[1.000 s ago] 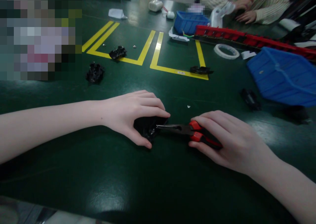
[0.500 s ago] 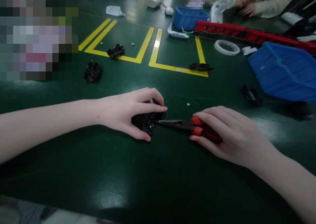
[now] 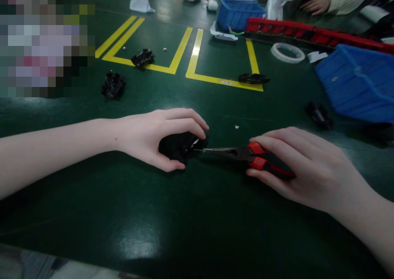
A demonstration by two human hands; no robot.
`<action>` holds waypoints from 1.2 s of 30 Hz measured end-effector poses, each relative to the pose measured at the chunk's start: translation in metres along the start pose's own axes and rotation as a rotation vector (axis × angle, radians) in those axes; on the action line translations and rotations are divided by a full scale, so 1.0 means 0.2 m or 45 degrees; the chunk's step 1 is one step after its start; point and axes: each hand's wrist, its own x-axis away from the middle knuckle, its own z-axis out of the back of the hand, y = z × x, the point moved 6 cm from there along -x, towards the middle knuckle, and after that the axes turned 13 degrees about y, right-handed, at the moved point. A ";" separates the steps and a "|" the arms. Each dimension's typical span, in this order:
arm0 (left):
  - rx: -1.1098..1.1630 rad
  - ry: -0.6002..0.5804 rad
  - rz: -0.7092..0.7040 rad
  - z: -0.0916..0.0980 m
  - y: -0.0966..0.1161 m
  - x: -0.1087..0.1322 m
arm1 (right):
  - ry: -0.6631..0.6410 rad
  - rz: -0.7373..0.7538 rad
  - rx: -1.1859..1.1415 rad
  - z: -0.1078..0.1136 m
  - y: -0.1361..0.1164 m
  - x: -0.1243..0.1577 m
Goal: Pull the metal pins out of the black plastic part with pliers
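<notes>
On the dark green table, my left hand [image 3: 168,137] curves around a small black plastic part [image 3: 181,145], thumb on the near side and fingers on the far side. Much of that part is in shadow under the palm. My right hand [image 3: 303,166] is closed around the red-and-black handles of long-nose pliers [image 3: 241,152]. Their thin jaws point left, with the tips at the right edge of the black part. Whether the tips pinch anything is too small to tell. A tiny white scrap [image 3: 237,126] lies just beyond the pliers.
Black moulded parts [image 3: 113,85] lie at the far left and on the yellow tape lines [image 3: 160,69]. At the right are a blue bin [image 3: 360,82], a tape roll [image 3: 287,53] and a red rack [image 3: 295,29]. A co-worker's hand [image 3: 317,5] rests at the back.
My right hand and the pliers have moved slightly right. The black part has tilted under my left hand, and its fingers have bent further. The whole view has shifted a little.
</notes>
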 end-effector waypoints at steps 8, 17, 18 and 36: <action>-0.021 -0.042 0.045 -0.01 -0.02 0.00 | -0.020 -0.010 0.037 0.03 0.00 0.00; -0.150 0.048 0.171 0.02 -0.03 -0.02 | -0.005 -0.068 -0.025 0.05 0.02 0.00; -0.134 0.060 0.156 0.02 -0.02 -0.02 | -0.004 -0.074 -0.038 0.06 0.02 0.00; 0.037 0.057 -0.110 -0.01 0.07 -0.03 | -0.037 -0.057 -0.112 0.11 -0.04 0.03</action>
